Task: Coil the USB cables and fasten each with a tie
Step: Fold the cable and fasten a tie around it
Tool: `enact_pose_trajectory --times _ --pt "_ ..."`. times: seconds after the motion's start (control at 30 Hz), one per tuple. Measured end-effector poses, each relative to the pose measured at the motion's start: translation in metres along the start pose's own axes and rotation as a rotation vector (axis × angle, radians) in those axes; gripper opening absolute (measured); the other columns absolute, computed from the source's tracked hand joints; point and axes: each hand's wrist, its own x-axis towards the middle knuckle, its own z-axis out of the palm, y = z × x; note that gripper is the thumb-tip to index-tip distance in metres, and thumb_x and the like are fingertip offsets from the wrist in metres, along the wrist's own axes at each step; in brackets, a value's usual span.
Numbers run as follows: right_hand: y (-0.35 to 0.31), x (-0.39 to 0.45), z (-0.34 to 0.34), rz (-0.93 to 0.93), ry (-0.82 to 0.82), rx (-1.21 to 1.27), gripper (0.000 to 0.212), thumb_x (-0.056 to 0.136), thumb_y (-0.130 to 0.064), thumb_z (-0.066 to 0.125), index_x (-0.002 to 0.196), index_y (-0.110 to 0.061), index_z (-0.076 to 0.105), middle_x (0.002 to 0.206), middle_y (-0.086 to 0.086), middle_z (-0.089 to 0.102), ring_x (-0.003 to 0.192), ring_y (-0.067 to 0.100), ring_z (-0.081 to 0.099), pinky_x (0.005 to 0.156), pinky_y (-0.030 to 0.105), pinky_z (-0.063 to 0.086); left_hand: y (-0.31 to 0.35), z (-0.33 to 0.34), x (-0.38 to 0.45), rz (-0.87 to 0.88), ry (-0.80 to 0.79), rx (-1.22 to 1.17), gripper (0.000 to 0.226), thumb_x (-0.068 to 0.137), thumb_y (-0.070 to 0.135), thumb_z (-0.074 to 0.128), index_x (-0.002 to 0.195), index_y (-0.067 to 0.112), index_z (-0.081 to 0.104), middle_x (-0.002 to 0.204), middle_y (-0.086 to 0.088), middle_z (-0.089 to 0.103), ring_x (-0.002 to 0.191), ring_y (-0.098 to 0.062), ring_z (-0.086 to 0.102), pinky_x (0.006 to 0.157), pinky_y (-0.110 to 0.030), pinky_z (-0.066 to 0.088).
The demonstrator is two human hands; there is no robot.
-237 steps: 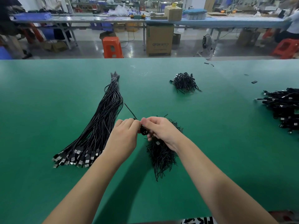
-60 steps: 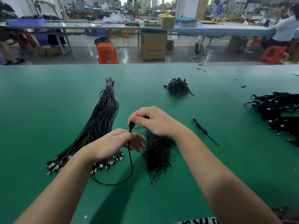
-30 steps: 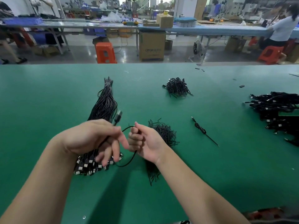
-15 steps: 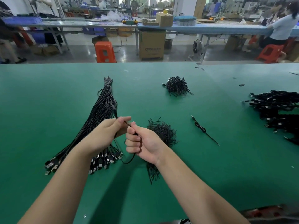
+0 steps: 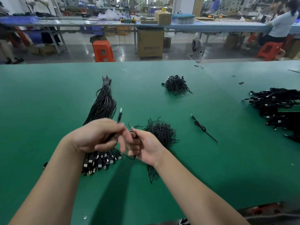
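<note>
Two hands met over the green desk (image 5: 48, 98), working one USB cable (image 5: 119, 116). Our left hand (image 5: 97, 137) had its fingers curled round the cable, whose plug end stuck up past the knuckles, though motion blur hid the exact hold. Our right hand (image 5: 146, 148) lay palm up beside it, fingers curled on a loop of the same cable that sagged below toward the desk. We counted one long bundle of uncoiled cables (image 5: 102, 108) lying under the left hand, plugs fanned toward us. Two heaps of black ties showed: a near heap (image 5: 160, 132) just beyond the right hand and a far heap (image 5: 176, 85) further back. One finished coiled cable (image 5: 201, 127) lay alone to the right, and one large pile of cables (image 5: 276, 104) sat at the right edge.
</note>
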Motion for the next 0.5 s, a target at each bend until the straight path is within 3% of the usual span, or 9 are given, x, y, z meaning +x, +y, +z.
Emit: enact_pose_trajectory --times 0.07,0.17,0.27,0.33,0.4,0.5 --pt "-0.004 0.000 -0.001 0.002 0.010 -0.049 0.039 0.102 -0.037 0.046 0.067 -0.022 0.052 0.053 -0.011 0.031 0.044 0.007 0.027 0.043 0.019 0.026 -0.004 0.000 -0.001 -0.189 -0.030 0.282 0.048 0.099 0.034 0.045 0.099 -0.008 0.067 0.086 -0.029 0.071 0.029 -0.013 0.039 0.032 -0.018 0.025" --pt "-0.009 0.000 -0.001 -0.011 0.039 -0.118 0.038 0.102 -0.035 0.047 0.067 -0.023 0.052 0.057 -0.009 0.027 0.046 0.007 0.022 0.042 0.019 0.022 -0.011 0.010 0.006 -0.363 0.171 0.482 0.037 0.108 0.028 0.039 0.103 -0.001 0.061 0.087 -0.022 0.074 0.045 -0.025 0.061 0.041 -0.026 0.048" --pt "-0.007 0.001 0.001 -0.040 0.089 -0.157 0.043 0.104 -0.035 0.045 0.063 -0.024 0.052 0.057 -0.008 0.022 0.046 0.008 0.016 0.042 0.020 0.019 -0.021 0.016 0.020 -0.256 0.472 0.606 0.035 0.107 0.028 0.040 0.097 0.002 0.060 0.083 -0.015 0.075 0.063 -0.027 0.072 0.061 -0.035 0.058" --pt "-0.001 0.002 0.002 -0.062 0.112 -0.101 0.045 0.105 -0.038 0.044 0.063 -0.024 0.051 0.055 -0.008 0.021 0.046 0.008 0.015 0.042 0.020 0.017 -0.027 0.018 0.029 -0.133 0.612 0.731 0.037 0.106 0.034 0.041 0.104 0.005 0.065 0.095 -0.008 0.074 0.085 -0.023 0.073 0.083 -0.041 0.057" --pt "0.003 0.003 0.002 -0.087 0.102 -0.026 0.044 0.105 -0.040 0.042 0.065 -0.023 0.047 0.053 -0.009 0.020 0.045 0.008 0.015 0.043 0.021 0.014 -0.033 0.022 0.036 -0.016 0.643 0.552 0.036 0.107 0.034 0.039 0.121 0.014 0.066 0.110 -0.001 0.073 0.106 -0.015 0.067 0.102 -0.042 0.048" --pt "0.007 0.005 0.003 -0.115 0.063 0.044 0.042 0.105 -0.040 0.042 0.067 -0.022 0.044 0.050 -0.009 0.023 0.042 0.007 0.018 0.041 0.021 0.015 -0.040 0.035 0.046 0.093 0.660 0.187 0.032 0.108 0.032 0.037 0.120 0.020 0.064 0.107 0.004 0.076 0.106 -0.008 0.068 0.103 -0.035 0.048"
